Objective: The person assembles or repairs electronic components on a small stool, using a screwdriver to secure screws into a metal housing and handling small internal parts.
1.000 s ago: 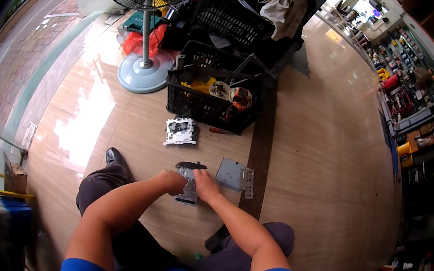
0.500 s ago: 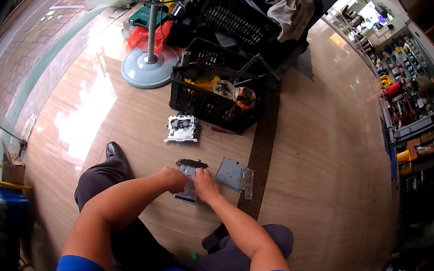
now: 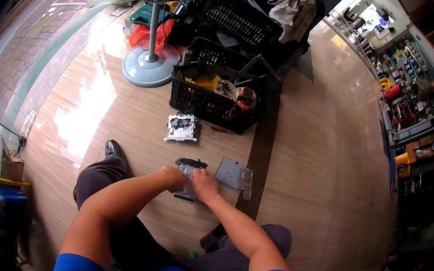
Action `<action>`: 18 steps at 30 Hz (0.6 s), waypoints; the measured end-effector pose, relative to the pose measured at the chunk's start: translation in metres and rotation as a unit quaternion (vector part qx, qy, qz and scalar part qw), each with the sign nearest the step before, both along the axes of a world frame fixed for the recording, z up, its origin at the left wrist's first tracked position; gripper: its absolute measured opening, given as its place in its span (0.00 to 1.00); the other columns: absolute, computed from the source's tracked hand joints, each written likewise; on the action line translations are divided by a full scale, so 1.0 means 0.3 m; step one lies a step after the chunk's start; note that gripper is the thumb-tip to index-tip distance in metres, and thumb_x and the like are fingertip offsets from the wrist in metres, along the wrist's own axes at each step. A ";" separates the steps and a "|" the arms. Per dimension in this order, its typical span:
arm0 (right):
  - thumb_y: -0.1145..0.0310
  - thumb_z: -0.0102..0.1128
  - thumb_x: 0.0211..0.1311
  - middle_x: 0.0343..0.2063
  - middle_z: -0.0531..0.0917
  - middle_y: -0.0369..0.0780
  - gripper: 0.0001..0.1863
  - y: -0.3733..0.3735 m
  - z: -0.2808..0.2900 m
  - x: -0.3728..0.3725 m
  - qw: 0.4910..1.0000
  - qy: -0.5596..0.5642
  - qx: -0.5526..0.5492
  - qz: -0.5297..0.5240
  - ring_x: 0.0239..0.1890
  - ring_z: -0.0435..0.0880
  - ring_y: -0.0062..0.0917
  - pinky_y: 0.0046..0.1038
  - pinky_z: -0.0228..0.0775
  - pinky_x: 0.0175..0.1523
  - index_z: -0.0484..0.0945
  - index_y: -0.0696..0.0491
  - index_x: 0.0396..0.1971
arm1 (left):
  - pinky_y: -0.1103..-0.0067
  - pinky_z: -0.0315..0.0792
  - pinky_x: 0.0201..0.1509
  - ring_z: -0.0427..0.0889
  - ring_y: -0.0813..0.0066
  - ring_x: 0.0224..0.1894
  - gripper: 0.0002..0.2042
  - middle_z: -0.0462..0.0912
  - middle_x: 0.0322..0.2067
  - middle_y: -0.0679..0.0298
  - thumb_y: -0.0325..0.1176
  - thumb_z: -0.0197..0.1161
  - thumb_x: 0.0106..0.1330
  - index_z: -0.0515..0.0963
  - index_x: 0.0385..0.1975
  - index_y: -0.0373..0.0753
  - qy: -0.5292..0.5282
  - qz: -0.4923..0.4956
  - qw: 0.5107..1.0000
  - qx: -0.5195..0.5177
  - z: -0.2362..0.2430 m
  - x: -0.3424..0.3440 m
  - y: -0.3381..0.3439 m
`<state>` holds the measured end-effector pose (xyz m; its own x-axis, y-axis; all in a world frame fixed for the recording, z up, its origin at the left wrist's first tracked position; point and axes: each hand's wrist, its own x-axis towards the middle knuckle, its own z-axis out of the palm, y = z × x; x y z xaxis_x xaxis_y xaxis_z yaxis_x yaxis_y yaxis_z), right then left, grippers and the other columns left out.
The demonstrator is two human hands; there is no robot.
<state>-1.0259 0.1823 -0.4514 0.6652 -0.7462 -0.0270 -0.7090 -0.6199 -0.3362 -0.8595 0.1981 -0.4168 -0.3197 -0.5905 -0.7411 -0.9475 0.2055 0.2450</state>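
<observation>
On the floor between my legs lies a grey metal device chassis (image 3: pixel 185 193) with a dark strip along its far edge, partly hidden by my hands. My left hand (image 3: pixel 172 179) is closed at the chassis's left side, fingers curled inward; whatever is in them is too small to make out. Against the right side, my right hand (image 3: pixel 204 185) has its fingers bent round the edge of the chassis. Just right of it lies a flat grey metal plate (image 3: pixel 229 174) with a perforated strip. Farther off sits a white and black mechanism (image 3: pixel 181 129).
A black plastic crate (image 3: pixel 215 108) full of tools stands beyond the mechanism, with a red-handled screwdriver (image 3: pixel 220 129) by its base. A standing fan (image 3: pixel 150 66) is at the far left, near a red plastic bag (image 3: pixel 151 34). My shoe (image 3: pixel 114 148) rests left of the chassis.
Both hands stay at the chassis with barely any movement; the right fingers shift very slightly. The whole view moves a little with my head.
</observation>
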 end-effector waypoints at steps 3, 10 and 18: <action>0.66 0.53 0.61 0.35 0.74 0.47 0.08 -0.010 -0.002 -0.013 1.000 0.012 0.005 0.001 0.35 0.79 0.43 0.42 0.73 0.37 0.67 0.53 0.35 | 0.63 0.71 0.55 0.77 0.60 0.55 0.20 0.78 0.52 0.60 0.48 0.61 0.61 0.77 0.51 0.46 -0.003 -0.001 1.000 0.007 0.001 -0.007 -0.007; 0.71 0.47 0.59 0.35 0.73 0.47 0.05 -0.007 0.000 -0.018 0.996 -0.044 -0.033 0.071 0.34 0.79 0.44 0.42 0.73 0.36 0.67 0.53 0.34 | 0.63 0.71 0.55 0.77 0.61 0.55 0.21 0.78 0.52 0.60 0.48 0.61 0.61 0.77 0.51 0.46 -0.008 0.003 1.000 0.015 -0.007 -0.006 -0.010; 0.72 0.47 0.59 0.35 0.72 0.47 0.05 0.000 0.000 -0.012 1.000 0.013 -0.009 -0.010 0.36 0.79 0.43 0.42 0.73 0.38 0.67 0.52 0.36 | 0.64 0.73 0.53 0.79 0.58 0.51 0.17 0.80 0.47 0.54 0.44 0.58 0.62 0.77 0.47 0.43 0.020 -0.009 0.999 -0.025 0.060 -0.002 0.002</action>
